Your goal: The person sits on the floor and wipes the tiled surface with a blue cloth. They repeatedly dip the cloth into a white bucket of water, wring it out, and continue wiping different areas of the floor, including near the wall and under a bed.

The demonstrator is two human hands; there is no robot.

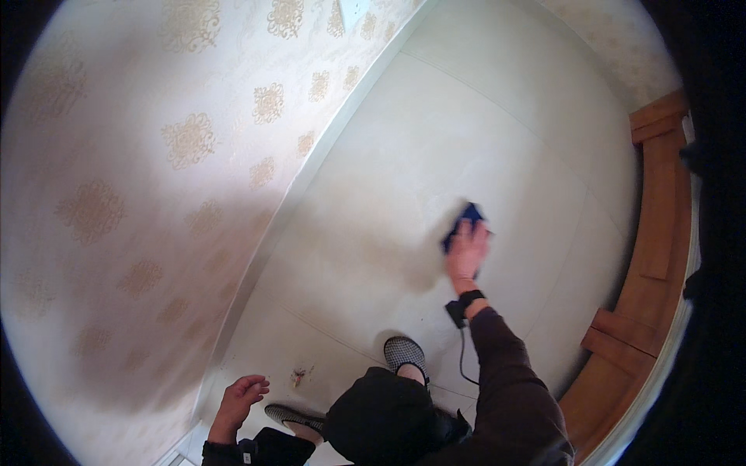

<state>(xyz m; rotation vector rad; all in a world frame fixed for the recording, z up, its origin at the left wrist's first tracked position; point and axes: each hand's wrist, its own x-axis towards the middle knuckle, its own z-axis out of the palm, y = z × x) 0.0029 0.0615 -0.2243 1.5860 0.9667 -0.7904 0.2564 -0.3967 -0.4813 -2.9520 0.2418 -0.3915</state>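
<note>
Flat over a dark blue cloth (472,212) lies my right hand (468,249), which presses it against the pale tiled floor (373,192). Some blur softens the hand and cloth. A black strap (470,297) circles the right wrist, with a small dark box (454,314) and a cable attached. My left hand (238,402) hangs at the lower left, fingers loosely bent and nothing visible in it. Near it on the floor is a small heap of debris (298,377) with coloured bits.
Patterned wallpaper (189,140) covers the wall at left, above a pale baseboard (280,215). Brown wooden furniture (658,233) runs along the right side. My feet wear checkered shoes (404,353), one on each side of my dark-clothed knee (379,416).
</note>
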